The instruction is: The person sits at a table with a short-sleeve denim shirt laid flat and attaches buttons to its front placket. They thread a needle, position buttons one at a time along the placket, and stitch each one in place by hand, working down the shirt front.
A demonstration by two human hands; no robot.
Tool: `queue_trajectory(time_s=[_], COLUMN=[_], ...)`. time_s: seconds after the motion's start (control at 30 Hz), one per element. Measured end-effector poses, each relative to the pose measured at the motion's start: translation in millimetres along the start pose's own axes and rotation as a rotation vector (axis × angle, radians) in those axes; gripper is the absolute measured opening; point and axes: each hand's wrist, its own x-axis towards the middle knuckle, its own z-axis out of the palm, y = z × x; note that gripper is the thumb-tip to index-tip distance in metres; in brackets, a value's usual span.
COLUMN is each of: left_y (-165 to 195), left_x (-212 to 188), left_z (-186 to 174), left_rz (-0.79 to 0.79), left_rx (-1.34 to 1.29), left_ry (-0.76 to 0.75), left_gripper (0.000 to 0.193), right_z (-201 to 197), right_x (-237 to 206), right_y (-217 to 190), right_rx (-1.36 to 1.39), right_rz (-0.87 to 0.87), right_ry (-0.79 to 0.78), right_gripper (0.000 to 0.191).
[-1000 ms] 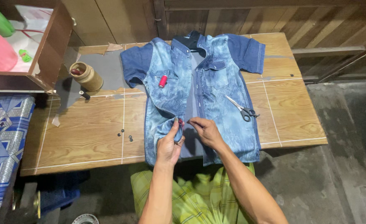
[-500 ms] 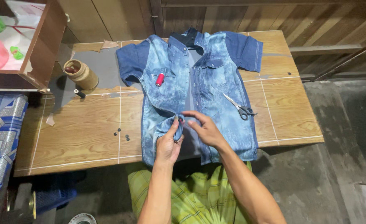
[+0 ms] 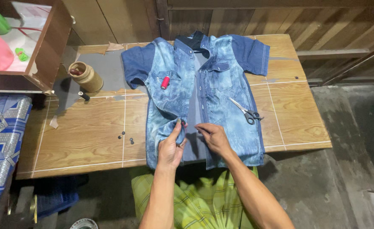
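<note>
Hands at denim shirt front

While the denim shirt [image 3: 221,97] lies flat on the wooden table [image 3: 85,135], L hand [image 3: 171,148] pinches its front edge w/ thumb & fingers; R hand [image 3: 212,136] rests fingertips on cloth nearby, holding nothing. Scissors [image 3: 245,111] & red thread spool [image 3: 165,82] lie on shirt.

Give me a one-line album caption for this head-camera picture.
Left hand pinches a denim shirt's front edge, right hand beside it; scissors and red thread spool lie on top.

Left hand [image 3: 171,147] pinches denim shirt [image 3: 221,85] edge; right hand [image 3: 213,136] rests beside.
</note>
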Motion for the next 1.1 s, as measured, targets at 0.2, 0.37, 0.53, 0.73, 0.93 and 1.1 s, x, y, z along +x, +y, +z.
queue_trajectory(time_s=[0.2,0.37,0.53,0.73,0.93,1.1], left_y=[1,-5,-9,-5,-1,2], left_x=[-1,1,3,5,1,-1], left_z=[-1,-3,-5,-9,-5,0], left_rz=[0.035,0.016,-0.011,-0.006,0.01,0.006], left_rx=[0.011,0.011,0.006,-0.004,0.032,0.017], left_ry=[-0.025,-0.027,-0.041,-0.051,-0.021,-0.017], left_gripper=[0.018,0.02,0.022,0.022,0.025,0.026], right_z=[-16,-16,1,10,7,1], right_x=[0,7,10,4,-1,-4], right_y=[-14,-25,-22,-4,7,7], right_rx=[-0.499,-0.029,0.515,0.392,0.26,0.055], right_rz=[0.17,-0.137,0.017,0.214,0.172,0.181], right_ry=[-0.037,0.041,-0.256,-0.317,-0.208,-0.176], right_gripper=[0.021,0.042,0.035,0.019,0.021,0.021])
